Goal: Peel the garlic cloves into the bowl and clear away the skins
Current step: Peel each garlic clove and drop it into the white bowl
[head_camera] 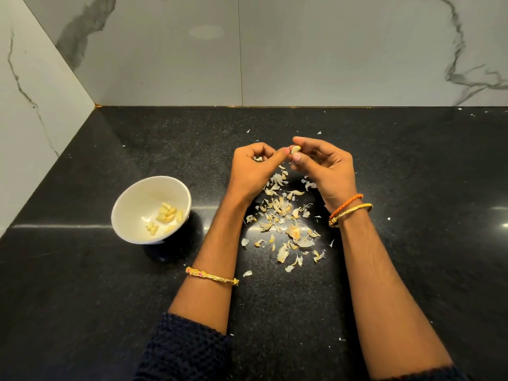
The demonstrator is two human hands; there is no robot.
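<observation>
Right hand [327, 169] pinches a garlic clove [295, 149] between thumb and forefinger, up above the middle of the black table [82, 270], while the left hand [253, 169] comes in from nine o'clock, its fingers [283, 153] curled and its thumb tip pressed against the clove's skin side. Looks nearly bare, that clove, though it is too small here to say whether any skin clings on. Below the hands, towards six o'clock, the pile of skins [286, 224] spreads across the table, with flecks thrown as far as the wall. The bowl [137, 196] sits at eight o'clock from the hands, well apart, a small cluster of peeled cloves [167, 215] inside. The danger now: a slick clove squeezed too hard could shoot out and land among the skins, and a careless sweep later could scatter those light flakes further.
</observation>
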